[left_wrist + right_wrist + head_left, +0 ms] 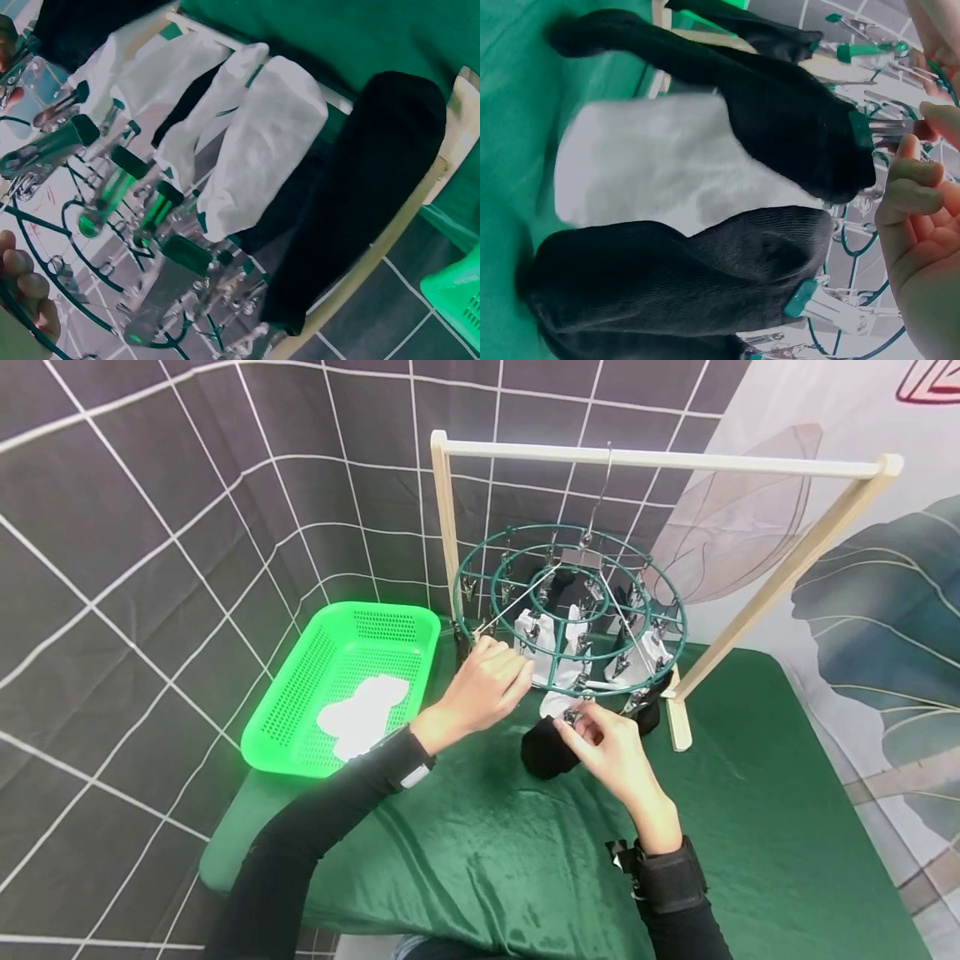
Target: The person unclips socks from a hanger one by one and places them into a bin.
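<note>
A round green drying hanger (557,670) with metal clips hangs from a wooden rack. My left hand (487,687) grips its outer ring at the near left; curled fingers (28,279) show around the ring in the left wrist view. At the near edge my right hand (617,758) pinches a metal clip (892,129) between thumb and finger. A black sock (546,750) hangs from that clip. Beside it in the right wrist view hang a white sock (645,161) and another black sock (682,274). More white socks (262,142) and a long black sock (360,195) hang from other clips.
A bright green basket (281,714) at the left holds white cloth pieces (363,714). The wooden rack (795,556) stands on a green cloth-covered table (765,827). A dark tiled-pattern backdrop (187,510) rises behind and to the left.
</note>
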`<state>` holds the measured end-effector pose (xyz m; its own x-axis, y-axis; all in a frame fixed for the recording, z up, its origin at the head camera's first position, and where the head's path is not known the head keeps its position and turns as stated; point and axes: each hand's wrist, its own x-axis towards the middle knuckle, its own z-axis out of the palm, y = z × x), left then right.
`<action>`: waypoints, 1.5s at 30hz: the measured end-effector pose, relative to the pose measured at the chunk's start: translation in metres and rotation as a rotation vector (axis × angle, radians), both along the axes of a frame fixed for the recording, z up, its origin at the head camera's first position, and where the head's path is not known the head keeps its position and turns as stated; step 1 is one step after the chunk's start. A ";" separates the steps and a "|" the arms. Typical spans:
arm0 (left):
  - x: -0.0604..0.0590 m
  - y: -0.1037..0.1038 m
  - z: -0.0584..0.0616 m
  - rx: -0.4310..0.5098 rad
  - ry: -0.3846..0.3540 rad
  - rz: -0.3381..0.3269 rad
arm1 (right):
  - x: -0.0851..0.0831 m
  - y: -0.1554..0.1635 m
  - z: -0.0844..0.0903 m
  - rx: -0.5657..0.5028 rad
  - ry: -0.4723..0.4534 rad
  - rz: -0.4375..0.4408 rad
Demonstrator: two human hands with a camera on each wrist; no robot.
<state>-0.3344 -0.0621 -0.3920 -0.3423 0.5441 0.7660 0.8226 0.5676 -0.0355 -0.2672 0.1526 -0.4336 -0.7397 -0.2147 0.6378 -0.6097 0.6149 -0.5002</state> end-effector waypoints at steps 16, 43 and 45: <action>-0.016 -0.011 -0.001 0.047 0.065 0.028 | -0.002 -0.005 0.007 0.067 0.005 0.002; -0.027 -0.035 -0.016 0.252 -0.132 -0.089 | 0.007 -0.029 0.010 0.111 0.016 0.004; -0.022 -0.037 -0.021 0.269 -0.144 -0.082 | 0.008 -0.029 0.008 0.111 0.017 0.009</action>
<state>-0.3564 -0.0992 -0.4129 -0.4213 0.3590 0.8329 0.8517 0.4722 0.2272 -0.2596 0.1234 -0.4251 -0.7265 -0.2914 0.6223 -0.6233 0.6607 -0.4183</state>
